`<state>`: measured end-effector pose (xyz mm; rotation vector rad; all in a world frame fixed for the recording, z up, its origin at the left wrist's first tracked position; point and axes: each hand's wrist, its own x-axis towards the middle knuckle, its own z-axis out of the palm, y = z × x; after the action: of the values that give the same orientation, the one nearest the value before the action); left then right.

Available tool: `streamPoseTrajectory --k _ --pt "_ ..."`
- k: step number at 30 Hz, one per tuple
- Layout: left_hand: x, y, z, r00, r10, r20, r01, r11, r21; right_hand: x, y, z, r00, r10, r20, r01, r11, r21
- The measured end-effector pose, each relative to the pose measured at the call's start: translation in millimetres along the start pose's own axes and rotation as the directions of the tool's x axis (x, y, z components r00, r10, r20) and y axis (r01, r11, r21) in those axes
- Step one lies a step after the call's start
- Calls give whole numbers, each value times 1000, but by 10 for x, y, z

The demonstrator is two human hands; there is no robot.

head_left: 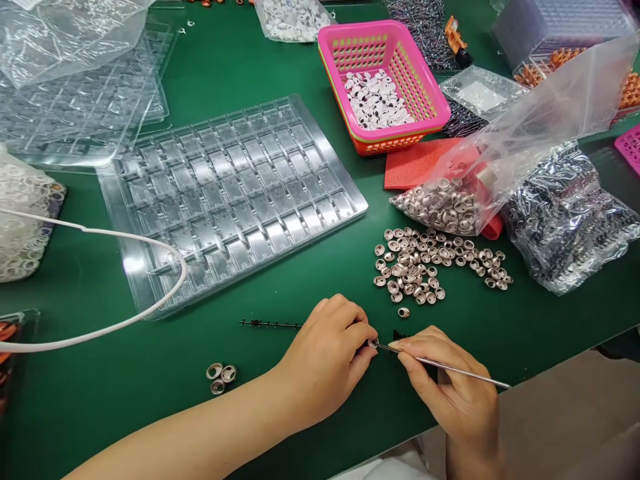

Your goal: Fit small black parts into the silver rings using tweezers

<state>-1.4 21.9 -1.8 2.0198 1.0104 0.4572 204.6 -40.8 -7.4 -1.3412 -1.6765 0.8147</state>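
My left hand (330, 363) is closed, with a small silvery oval cap (373, 343) pinched between thumb and fingers. In my right hand (453, 380) is a slim metal pick (465, 371), gripped like a pen, its tip at the cap. A thin black strip with short side stubs (273, 325) runs out from under the left hand; the rest is hidden. Some small black pieces (399, 335) lie by the right fingertips. Beyond the hands is a loose heap of silvery caps (413, 270), one cap (404, 312) lying apart. Left of my forearm sit three more caps (217, 387).
A clear compartment tray (235, 200) lies behind my hands. Behind the heap are a bag of caps (445, 207), a bag of black parts (565, 220) and a pink basket (435, 110) with white pieces. A white cable (183, 273) loops at left; the table edge (565, 353) is at right.
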Motion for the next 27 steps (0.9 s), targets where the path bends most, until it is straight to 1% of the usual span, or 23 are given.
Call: streamPoseTrajectory --k 3,9,21,27 --pt "6 0 1 1000 -3 4 3 1000 2 1 -9 1 1000 10 0 -10 1000 -9" --pt "16 -10 -7 1000 -9 7 9 1000 -2 0 7 -6 1000 -13 21 13 1000 -5" --pt "9 -5 -7 1000 6 6 -6 1000 -10 -12 -5 14 999 38 7 -38 999 -27" --pt "15 -17 7 1000 7 -9 -7 1000 -6 -19 -5 9 996 89 12 -89 996 -24"
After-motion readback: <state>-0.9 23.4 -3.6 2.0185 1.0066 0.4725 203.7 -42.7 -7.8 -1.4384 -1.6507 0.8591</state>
